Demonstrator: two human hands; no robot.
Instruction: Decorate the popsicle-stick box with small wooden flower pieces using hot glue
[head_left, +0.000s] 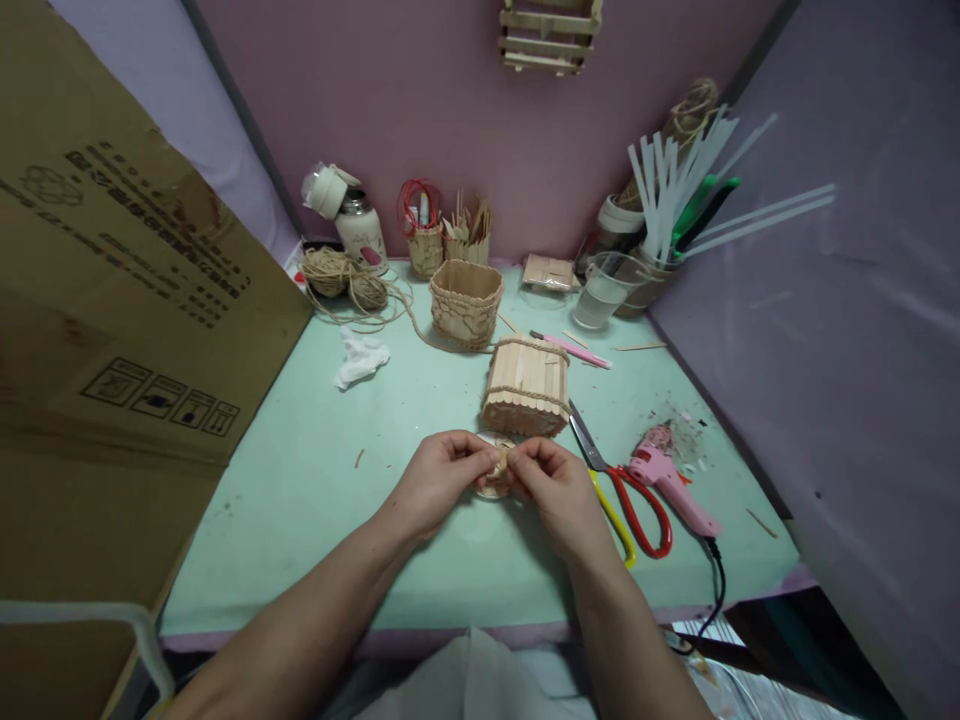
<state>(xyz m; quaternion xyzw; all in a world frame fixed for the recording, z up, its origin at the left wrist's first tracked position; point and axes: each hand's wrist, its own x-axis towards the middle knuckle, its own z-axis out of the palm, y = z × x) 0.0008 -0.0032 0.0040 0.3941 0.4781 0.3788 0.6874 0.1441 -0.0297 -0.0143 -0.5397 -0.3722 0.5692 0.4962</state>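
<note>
My left hand (448,480) and my right hand (551,490) meet near the front middle of the table, thumbs and forefingers pinched together. A small tan piece shows between the fingertips, too covered to name. Under them lies a small round, pale-rimmed dish (491,491) with tan bits, partly hidden by the fingers. Just beyond stands a box of wooden sticks (527,372) with twine bands and a scalloped lower edge. Red-handled scissors (637,510) lie beside my right hand, their blades pointing away, with a yellow handle (616,520) next to them.
A pink glue gun (671,480) with a black cord lies at the right. Behind are a wooden basket (466,303), twine balls (330,272), crumpled white tissue (361,358), a pink pen-like tool (574,349), a plastic cup (600,295) and white glue sticks (664,190). Cardboard (112,330) walls the left.
</note>
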